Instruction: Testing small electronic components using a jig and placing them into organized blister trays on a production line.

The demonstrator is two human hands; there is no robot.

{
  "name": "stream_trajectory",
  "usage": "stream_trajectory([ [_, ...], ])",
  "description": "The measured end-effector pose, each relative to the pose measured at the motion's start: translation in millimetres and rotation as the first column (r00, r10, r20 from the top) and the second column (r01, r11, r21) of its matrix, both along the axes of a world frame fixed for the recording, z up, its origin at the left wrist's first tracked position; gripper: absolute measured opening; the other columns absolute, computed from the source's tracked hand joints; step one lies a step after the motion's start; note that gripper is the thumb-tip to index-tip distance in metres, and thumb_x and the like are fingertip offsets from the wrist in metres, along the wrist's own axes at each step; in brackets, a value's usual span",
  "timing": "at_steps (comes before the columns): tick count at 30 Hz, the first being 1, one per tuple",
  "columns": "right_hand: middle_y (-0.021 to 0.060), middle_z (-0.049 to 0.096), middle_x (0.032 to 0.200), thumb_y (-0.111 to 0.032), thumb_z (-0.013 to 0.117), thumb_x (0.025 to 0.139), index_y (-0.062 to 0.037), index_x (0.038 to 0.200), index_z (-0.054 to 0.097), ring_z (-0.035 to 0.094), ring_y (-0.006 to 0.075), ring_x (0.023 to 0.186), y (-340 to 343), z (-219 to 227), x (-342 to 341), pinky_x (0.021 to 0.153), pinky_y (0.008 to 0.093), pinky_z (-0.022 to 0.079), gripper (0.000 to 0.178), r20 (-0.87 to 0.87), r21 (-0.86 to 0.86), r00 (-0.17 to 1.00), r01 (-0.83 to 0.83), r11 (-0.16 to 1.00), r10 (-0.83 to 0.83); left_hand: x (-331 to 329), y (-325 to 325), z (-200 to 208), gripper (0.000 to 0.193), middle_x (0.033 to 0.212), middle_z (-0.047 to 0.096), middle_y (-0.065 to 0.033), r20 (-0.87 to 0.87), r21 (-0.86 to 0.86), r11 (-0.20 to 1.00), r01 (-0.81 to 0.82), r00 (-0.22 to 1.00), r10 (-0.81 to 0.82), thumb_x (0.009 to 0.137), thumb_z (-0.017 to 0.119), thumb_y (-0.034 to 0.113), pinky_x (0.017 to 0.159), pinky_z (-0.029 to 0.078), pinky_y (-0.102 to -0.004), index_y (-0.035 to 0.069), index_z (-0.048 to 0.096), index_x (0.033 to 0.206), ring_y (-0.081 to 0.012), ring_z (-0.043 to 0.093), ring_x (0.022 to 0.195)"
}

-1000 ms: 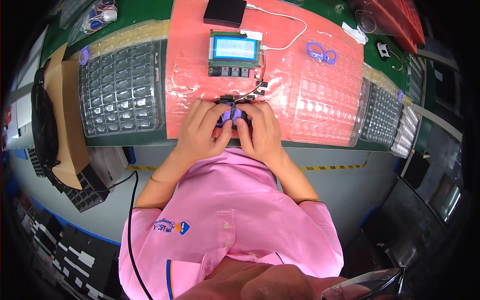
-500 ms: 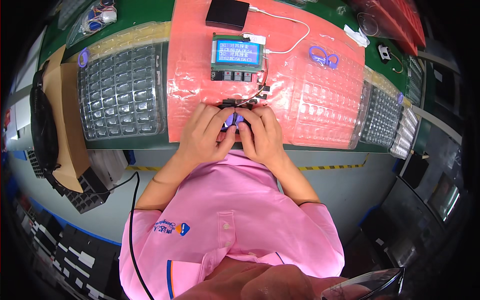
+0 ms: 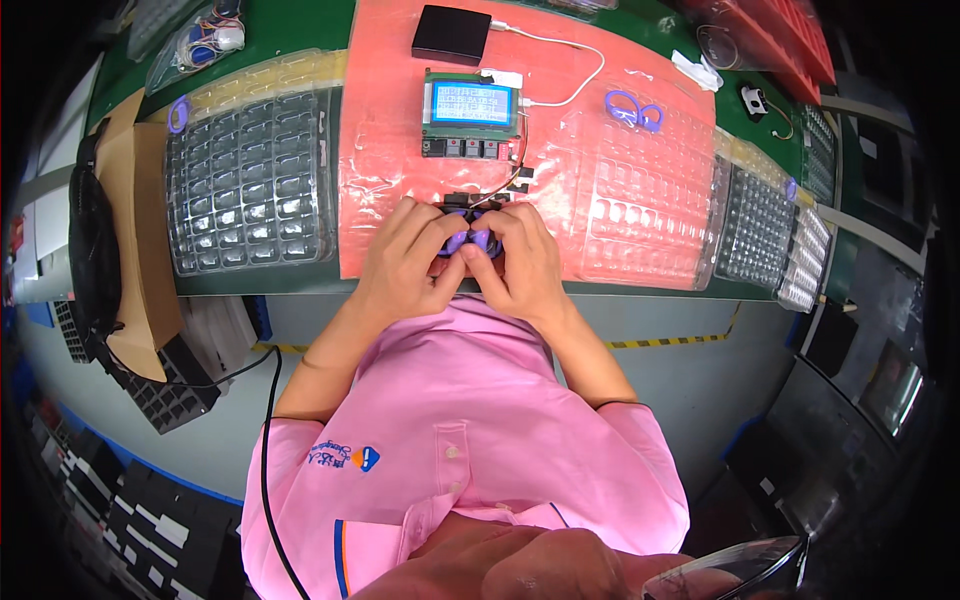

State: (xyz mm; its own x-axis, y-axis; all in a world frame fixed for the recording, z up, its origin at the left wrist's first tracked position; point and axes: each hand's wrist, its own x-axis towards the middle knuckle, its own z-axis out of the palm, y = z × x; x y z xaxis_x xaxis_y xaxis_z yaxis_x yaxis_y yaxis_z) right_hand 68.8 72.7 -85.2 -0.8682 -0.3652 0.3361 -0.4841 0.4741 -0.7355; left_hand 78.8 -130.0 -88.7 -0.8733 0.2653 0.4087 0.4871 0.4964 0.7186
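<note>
My left hand (image 3: 405,262) and my right hand (image 3: 525,262) meet at the front of the pink mat, fingers closed. Between the fingertips sits a pair of purple ear-hook earbuds, the left earbud (image 3: 455,242) in one hand and the right earbud (image 3: 481,240) in the other. Both are against a black fixture (image 3: 458,200), mostly covered by my fingers. A thin wire runs from the fixture up to a small circuit board with a lit blue display (image 3: 472,104) and a row of buttons (image 3: 470,148) below it.
A black box (image 3: 451,33) joins the board by a white cable (image 3: 596,75). Clear blister trays (image 3: 250,190) lie left, another clear tray (image 3: 645,215) right. Another purple earbud pair (image 3: 634,110) rests beyond the right tray. A cardboard box (image 3: 145,250) stands at the left edge.
The text on the display has changed. My fingers have shifted slightly on the earbuds, so more of both purple pieces shows. The whole view has moved a little.
</note>
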Motion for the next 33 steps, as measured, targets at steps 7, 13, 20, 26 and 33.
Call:
stream_trajectory([
  [7,0.0144,0.065,0.098,-0.013,0.078,0.094,-0.0026,0.114,0.064,0.064,0.0333,0.081,-4.5,0.3,1.9,0.07,0.0428,0.053,0.026,0.022,-0.03,0.999,0.044,0.999,-0.043,0.0,4.6,4.3,0.033,0.094,0.062,-0.0145,-0.114,0.007,0.999,-0.037,0.993,0.038,0.081,0.079,0.003,0.071,0.05,-0.0446,0.0,0.068,0.112,-0.0345,0.058,0.081],
  [13,0.0154,0.066,0.1,-0.011,0.076,0.094,-0.0022,0.115,0.065,0.066,0.0349,0.081,-4.4,7.9,-0.6,0.07,0.0441,0.054,0.026,-0.054,0.008,0.996,0.068,0.998,-0.068,4.3,11.1,17.4,0.033,0.093,0.06,-0.0145,0.043,-0.065,0.994,-0.085,0.995,0.088,0.082,0.077,0.001,0.072,0.049,-0.0445,-0.001,0.066,0.113,-0.0337,0.057,0.082],
  [20,0.017,0.068,0.103,-0.008,0.074,0.095,-0.0014,0.116,0.066,0.069,0.0358,0.086,7.6,10.9,4.3,0.073,0.044,0.057,0.024,-0.01,-0.04,0.998,0.065,0.997,-0.065,5.2,11.3,18.7,0.032,0.092,0.059,-0.0148,0.084,-0.077,0.995,-0.06,0.994,0.066,0.082,0.077,-0.002,0.072,0.049,-0.0435,-0.001,0.065,0.112,-0.0327,0.057,0.081],
  [26,0.0166,0.069,0.106,-0.008,0.073,0.097,-0.0001,0.121,0.066,0.07,0.0326,0.089,46.0,30.7,-19.1,0.073,0.0412,0.056,0.026,-0.116,-0.107,0.991,0.061,0.992,-0.073,12.0,9.7,22.4,0.031,0.094,0.061,-0.0146,0.11,-0.027,0.991,-0.133,0.985,0.135,0.085,0.076,-0.004,0.074,0.049,-0.0413,-0.001,0.065,0.113,-0.0309,0.059,0.083],
  [33,0.0155,0.07,0.113,-0.006,0.071,0.099,0.0,0.127,0.067,0.068,0.033,0.102,154.2,40.3,-84.4,0.088,0.0413,0.055,0.028,-0.204,0.162,0.933,0.33,0.93,-0.296,-25.5,28.8,59.2,0.029,0.102,0.065,-0.0145,0.058,-0.04,0.998,-0.051,0.997,0.053,0.09,0.072,-0.005,0.08,0.052,-0.0415,-0.002,0.067,0.119,-0.0316,0.062,0.091],
])
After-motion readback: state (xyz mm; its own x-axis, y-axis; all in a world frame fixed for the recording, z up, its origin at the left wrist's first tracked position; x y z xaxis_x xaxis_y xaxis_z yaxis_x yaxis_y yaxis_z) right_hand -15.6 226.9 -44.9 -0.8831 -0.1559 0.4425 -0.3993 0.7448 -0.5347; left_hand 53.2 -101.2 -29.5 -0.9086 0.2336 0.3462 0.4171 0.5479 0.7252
